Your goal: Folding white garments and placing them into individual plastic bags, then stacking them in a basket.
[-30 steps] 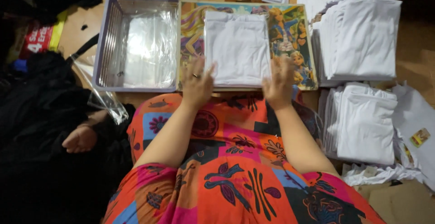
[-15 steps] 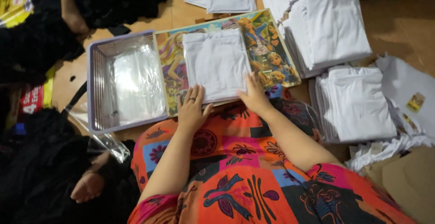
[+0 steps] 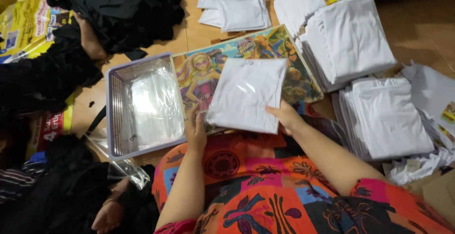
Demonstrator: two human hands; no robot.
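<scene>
A folded white garment in a clear plastic bag (image 3: 247,94) is lifted a little above a colourful picture board (image 3: 204,73) on my lap. My left hand (image 3: 195,129) grips the bag's near left corner. My right hand (image 3: 284,118) holds its near right edge from underneath. The bag is tilted, its far end over the board.
A lilac wire basket (image 3: 113,115) with clear plastic bags stands left of the board. Stacks of folded white garments (image 3: 350,40) (image 3: 388,115) lie at the right, more bagged ones (image 3: 237,6) at the back. Another person in black (image 3: 61,68) sits at the left.
Both hands went from pressing flat on the bagged garment on the board to gripping its near edge and lifting it. The view shifted right and down.
</scene>
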